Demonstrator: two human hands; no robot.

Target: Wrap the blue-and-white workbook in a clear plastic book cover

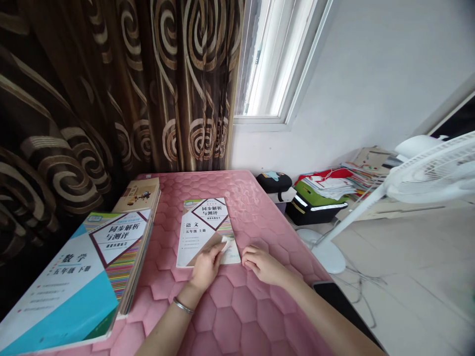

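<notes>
A white workbook (203, 222) with a diamond title block lies flat in the middle of the pink quilted surface (237, 316). My left hand (206, 267), with a metal bangle at the wrist, presses a small white cloth or tissue (224, 243) onto the book's lower right cover. Its fingers are closed around the cloth. My right hand (261, 264) rests on the pink surface just right of the book's lower corner, fingers curled under, holding nothing that I can see.
A stack of books (79, 277) topped by a blue and white workbook sits at the left, with another book (139, 194) behind it. A brown swirl curtain (111, 84) hangs behind. A white fan (426, 180), a black bag (276, 183) and piled papers (334, 185) are at the right. A dark phone (336, 296) lies by the surface's right edge.
</notes>
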